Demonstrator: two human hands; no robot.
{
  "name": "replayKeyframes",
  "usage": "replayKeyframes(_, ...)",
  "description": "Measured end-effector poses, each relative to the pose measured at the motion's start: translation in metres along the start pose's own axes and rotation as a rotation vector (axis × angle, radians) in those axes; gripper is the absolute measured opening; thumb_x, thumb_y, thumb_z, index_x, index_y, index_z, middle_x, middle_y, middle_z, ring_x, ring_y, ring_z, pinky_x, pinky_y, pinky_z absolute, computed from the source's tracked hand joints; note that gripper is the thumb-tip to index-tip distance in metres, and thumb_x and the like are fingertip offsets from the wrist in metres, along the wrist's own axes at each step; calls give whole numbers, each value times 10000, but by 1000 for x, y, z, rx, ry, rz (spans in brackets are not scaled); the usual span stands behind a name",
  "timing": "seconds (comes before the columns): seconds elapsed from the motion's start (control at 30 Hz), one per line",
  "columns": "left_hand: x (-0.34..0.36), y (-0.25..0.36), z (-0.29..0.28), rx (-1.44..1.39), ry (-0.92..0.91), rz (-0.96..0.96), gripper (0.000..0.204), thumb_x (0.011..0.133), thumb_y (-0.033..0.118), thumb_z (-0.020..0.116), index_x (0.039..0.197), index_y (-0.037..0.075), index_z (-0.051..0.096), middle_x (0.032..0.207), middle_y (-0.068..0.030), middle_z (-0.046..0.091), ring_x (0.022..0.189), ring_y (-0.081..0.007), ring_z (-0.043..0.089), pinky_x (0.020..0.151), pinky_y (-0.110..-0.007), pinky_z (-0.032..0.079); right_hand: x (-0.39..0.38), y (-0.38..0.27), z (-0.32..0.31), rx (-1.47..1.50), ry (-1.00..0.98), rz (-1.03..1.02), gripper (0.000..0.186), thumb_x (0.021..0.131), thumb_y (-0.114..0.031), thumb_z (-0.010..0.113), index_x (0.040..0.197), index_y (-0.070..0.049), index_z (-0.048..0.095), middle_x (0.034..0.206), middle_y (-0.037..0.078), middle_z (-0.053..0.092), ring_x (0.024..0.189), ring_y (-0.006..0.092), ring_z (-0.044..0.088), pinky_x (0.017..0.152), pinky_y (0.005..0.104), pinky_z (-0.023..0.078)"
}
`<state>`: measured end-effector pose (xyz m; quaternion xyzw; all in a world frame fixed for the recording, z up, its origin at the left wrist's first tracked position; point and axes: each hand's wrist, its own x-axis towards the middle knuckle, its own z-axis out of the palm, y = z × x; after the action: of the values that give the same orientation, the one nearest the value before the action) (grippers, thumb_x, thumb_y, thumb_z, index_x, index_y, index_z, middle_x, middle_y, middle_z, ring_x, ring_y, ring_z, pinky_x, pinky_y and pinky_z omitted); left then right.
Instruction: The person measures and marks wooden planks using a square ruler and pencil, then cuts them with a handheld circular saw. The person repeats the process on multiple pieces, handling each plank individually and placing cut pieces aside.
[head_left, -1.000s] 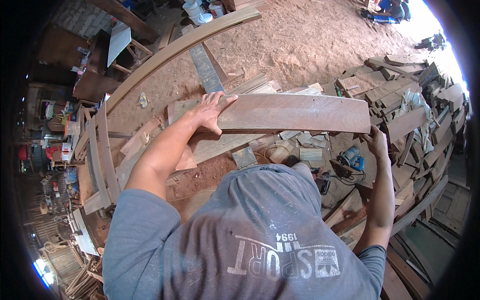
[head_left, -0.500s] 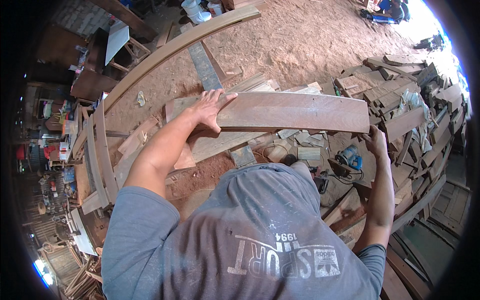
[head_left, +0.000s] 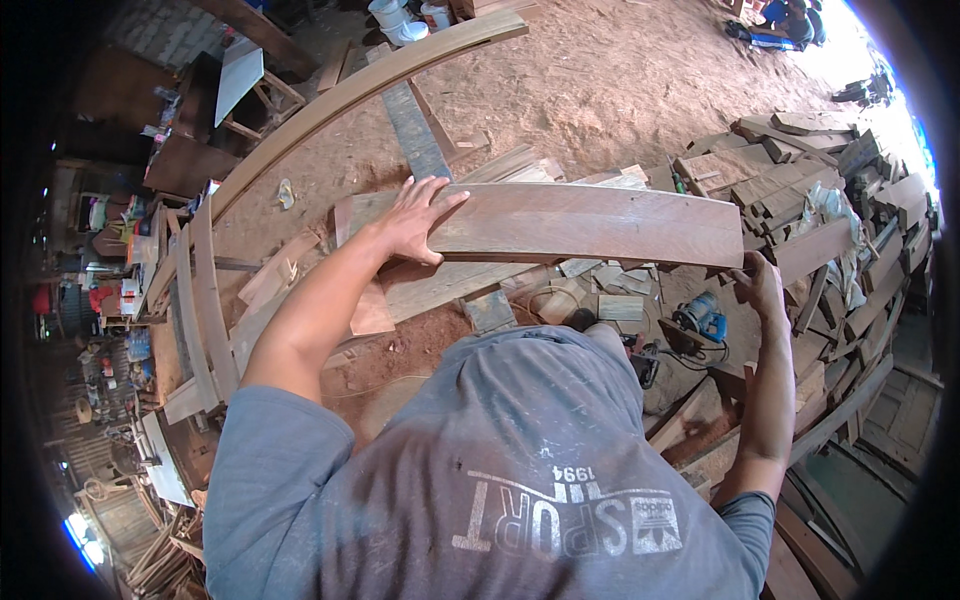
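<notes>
A long brown wooden board (head_left: 600, 222) extends from left to right in front of me, wide face up. My left hand (head_left: 412, 222) spans its left part, fingers spread toward the far edge and thumb at the near edge. At the near right corner, my right hand (head_left: 760, 284) grips the board's end; some of its fingertips are hidden. Under the board lie wider planks (head_left: 450, 290) and several offcuts (head_left: 620, 308).
A blue power tool (head_left: 702, 318) with a cord rests on the ground beside another tool (head_left: 642, 362). Stacked lumber (head_left: 770, 190) fills the right side. A long curved beam (head_left: 370, 85) crosses the upper left. Far off, a person (head_left: 790, 22) sits near white buckets (head_left: 390, 15).
The whole view has shifted slightly. Both hands keep their places on the board, with only a small movement of the right wrist and forearm.
</notes>
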<state>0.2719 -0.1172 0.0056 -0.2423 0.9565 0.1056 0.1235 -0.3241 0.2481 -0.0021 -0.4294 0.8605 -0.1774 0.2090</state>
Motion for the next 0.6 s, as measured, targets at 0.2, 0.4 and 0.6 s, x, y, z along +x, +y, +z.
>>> replayKeyframes(0.2, -3, -1, -2, -67, 22, 15, 1269, 593, 432, 980, 1703, 320, 374, 1699, -209, 330, 1616, -448, 276, 1359, -643, 185, 11, 26, 4, -154, 24, -121, 415, 908, -226, 890, 1218, 13, 755, 996, 170, 822, 855, 249, 793, 801, 392, 605)
replayKeyframes(0.4, -1, 0, -3, -46, 64, 44, 1215, 596, 390, 958, 1678, 284, 417, 1663, -220, 372, 1573, -454, 339, 1340, -636, 233, 10, 28, 2, -132, -16, -89, 398, 915, -201, 867, 1232, 11, 753, 1013, 176, 823, 878, 269, 799, 812, 404, 610)
replayKeyframes(0.6, -6, -5, 3, -100, 108, 60, 1177, 575, 390, 964, 1645, 254, 494, 1658, -216, 392, 1559, -450, 356, 1318, -588, 288, 2, 9, 2, -140, 21, -127, 385, 935, -201, 854, 1253, -8, 755, 1069, 192, 826, 978, 337, 815, 873, 425, 613)
